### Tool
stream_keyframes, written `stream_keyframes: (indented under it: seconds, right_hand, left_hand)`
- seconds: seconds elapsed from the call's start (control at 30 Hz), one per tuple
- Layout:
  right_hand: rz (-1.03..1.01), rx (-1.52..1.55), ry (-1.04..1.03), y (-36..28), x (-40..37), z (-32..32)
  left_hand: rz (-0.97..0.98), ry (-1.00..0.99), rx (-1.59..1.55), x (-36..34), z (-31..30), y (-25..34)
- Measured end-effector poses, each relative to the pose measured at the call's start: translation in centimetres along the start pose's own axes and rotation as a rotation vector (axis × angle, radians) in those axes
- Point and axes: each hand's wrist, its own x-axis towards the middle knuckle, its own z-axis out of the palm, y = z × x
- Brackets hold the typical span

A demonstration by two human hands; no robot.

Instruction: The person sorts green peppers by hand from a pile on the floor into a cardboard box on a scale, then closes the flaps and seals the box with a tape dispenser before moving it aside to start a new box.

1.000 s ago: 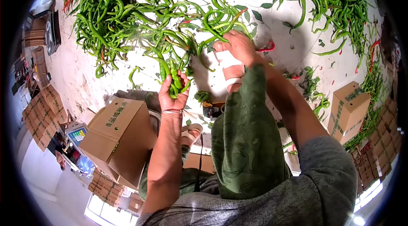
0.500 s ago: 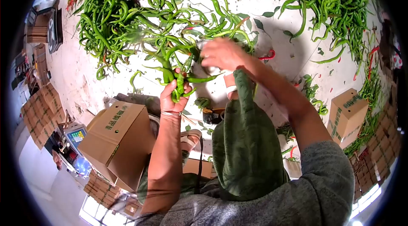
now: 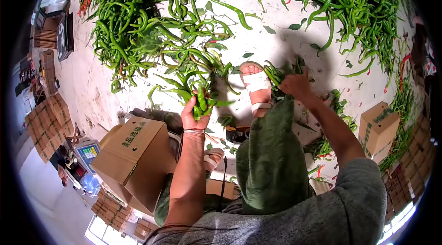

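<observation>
A bunch of green peppers is gripped in my left hand, its fingers wrapped round them. My right hand is closed beside my sandalled foot, with green peppers and leaves at its fingers. The exact hold of that hand is partly hidden. Just above my left hand, loose peppers lie at the lower edge of a large heap of green peppers on the pale floor.
Another pepper heap lies at the upper right. A large open carton stands left of my left forearm, with a scale beyond it. A smaller carton is on the right. Leaves and red peppers are scattered on the floor.
My right hand has moved right and down, away from the left heap to the far side of my foot, which now shows more fully. My left hand still holds its peppers, slightly further right.
</observation>
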Motion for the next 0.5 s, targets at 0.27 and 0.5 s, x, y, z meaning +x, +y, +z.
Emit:
stream_keyframes:
  seconds: [0.27,0.5]
  right_hand:
    - [0.061,0.515,0.705,-3.5,15.5,-9.2]
    - [0.222,1.504,0.197,-2.3,19.0,-6.7]
  left_hand:
    - [0.068,-0.229,-0.037,0.0,2.7,0.2]
    - [0.070,-0.291,-0.095,-0.4,4.1,1.8]
